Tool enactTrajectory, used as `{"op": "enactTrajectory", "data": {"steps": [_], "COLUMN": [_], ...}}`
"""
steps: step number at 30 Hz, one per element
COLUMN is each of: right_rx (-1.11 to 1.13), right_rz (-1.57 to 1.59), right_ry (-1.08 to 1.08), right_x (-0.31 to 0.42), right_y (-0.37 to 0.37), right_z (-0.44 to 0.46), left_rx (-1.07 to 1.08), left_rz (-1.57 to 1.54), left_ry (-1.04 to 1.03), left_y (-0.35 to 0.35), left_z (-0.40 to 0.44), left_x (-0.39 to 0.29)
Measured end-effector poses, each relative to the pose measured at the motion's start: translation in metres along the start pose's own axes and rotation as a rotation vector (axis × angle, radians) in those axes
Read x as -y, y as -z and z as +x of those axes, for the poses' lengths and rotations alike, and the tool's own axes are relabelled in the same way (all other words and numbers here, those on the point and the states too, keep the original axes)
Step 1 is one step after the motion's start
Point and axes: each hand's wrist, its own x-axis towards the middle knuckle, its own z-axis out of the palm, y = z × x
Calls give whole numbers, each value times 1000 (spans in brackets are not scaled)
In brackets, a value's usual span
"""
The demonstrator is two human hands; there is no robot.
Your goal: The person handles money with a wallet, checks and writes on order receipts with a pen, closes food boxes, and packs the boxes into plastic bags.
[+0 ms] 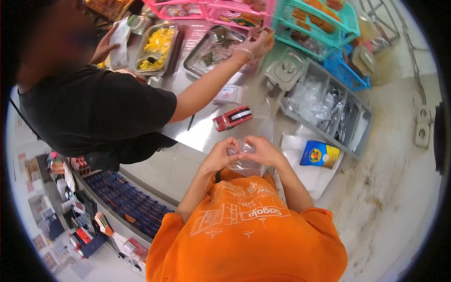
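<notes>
Close in front of my orange shirt, a clear plastic bag (pixel 246 165) hangs between my two hands. My left hand (pixel 220 154) is closed on the left side of the bag, with the fingers curled inward. The bag's right side is pinched in my right hand (pixel 263 151), and the two thumbs nearly meet. Just beyond, on the metal table (pixel 199 134), lies a red tape dispenser (pixel 232 118). A small clear packet with a white label (pixel 230 95) rests behind it.
A co-worker in black reaches a gloved hand (pixel 256 44) toward stacked pink (pixel 188 10) and teal baskets (pixel 305 37). Metal trays hold yellow food (pixel 159 44) and wrapped items. To the right are a grey divided tray (pixel 364 136) with plastic bags and cutlery, and a blue-yellow packet (pixel 319 154).
</notes>
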Motion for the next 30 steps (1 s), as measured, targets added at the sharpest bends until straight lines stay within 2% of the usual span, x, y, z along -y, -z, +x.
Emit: {"op": "enactTrajectory", "data": {"steps": [2, 3, 5, 8, 9, 11, 12, 14, 15, 17, 18, 20, 21, 23, 25, 27, 29, 30], "right_rx": [6, 6, -75, -245, -310, -722, -926, -787, -704, -528, -443, -451, -453, -483, -527, -571, -510, -443], "right_rz": [44, 65, -81, -264, -316, -403, -435, -150, -15, 111, 168, 236, 270, 659, 1037, 1396, 1431, 1450], "right_ry": [-146, -220, 39, 322, 403, 298, 245, -47, -197, -249, -279, -257, -251, -204, -110, 22, 17, 6], "right_x": [12, 17, 15, 29, 38, 59, 68, 71, 71, 73, 73, 52, 44, 35, 37, 44, 53, 57], "right_y": [-3, -4, -6, -12, -14, -21, -24, -27, -31, -47, -53, -58, -57, -58, -55, -51, -53, -57], "right_z": [3, 3, 4, 8, 9, 10, 10, -7, -16, -24, -28, -33, -32, -34, -36, -46, -59, -68], "left_rx": [-35, 29, 151, 273, 192, 22, -22, -118, -147, -185, -219, -285, -284, -271, -442, -581, -644, -643], "left_rz": [167, 193, 242, 256, 237, 206, 346, 603, 471, 220, 234, 257, 218, 138, 204, 198, 106, 157], "left_ry": [201, 257, 359, 131, 54, -103, -9, 199, 123, -39, -111, -261, -239, -184, -587, -503, 93, 118], "left_y": [14, 21, 34, 38, 36, 31, 31, 27, 22, 8, -1, -17, -19, -22, -9, 11, 39, 45], "left_z": [-14, -18, -26, -29, -28, -24, -24, -26, -25, -24, -26, -25, -24, -29, -26, -17, -14, -22], "left_x": [-41, -42, -43, -27, -23, -21, -31, -54, -47, -22, -17, -8, -5, 3, -1, 16, 70, 67]}}
